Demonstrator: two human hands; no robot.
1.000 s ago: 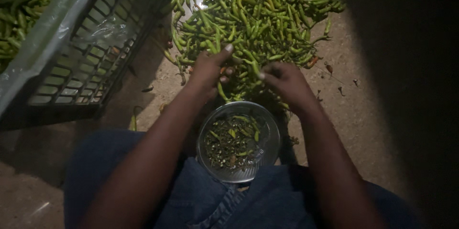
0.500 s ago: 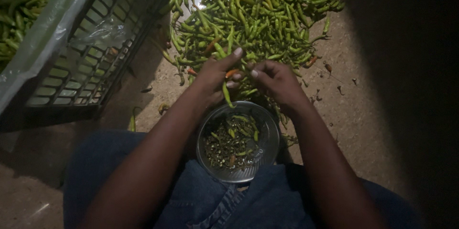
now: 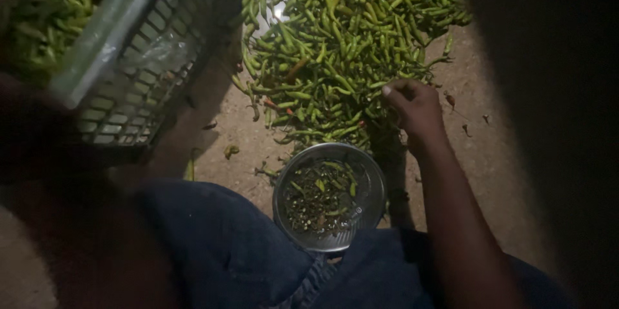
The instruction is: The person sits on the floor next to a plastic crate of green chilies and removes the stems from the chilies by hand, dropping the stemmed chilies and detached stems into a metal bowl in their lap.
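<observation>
A big heap of green chilies (image 3: 335,44) lies on the dirt floor in front of me. My right hand (image 3: 412,106) is at the heap's near right edge, thumb out and fingers curled down onto a green chili there. Between my knees stands a round metal bowl (image 3: 371,173) with stems and a few chili bits in it. My left arm is a dark blur at the far left, below the crate. My left hand (image 3: 39,128) is lost in that blur, so its fingers cannot be made out.
A grey plastic lattice crate (image 3: 148,70) lined with clear plastic and filled with green chilies stands tilted at the upper left. Stray chilies and stems (image 3: 231,150) dot the floor by the bowl. The right side is dark. My blue trousers (image 3: 219,251) fill the bottom.
Both hands were together over the bowl working on one chili. The left arm has swung away to the left toward the crate, and the right hand has moved up to the heap's edge.
</observation>
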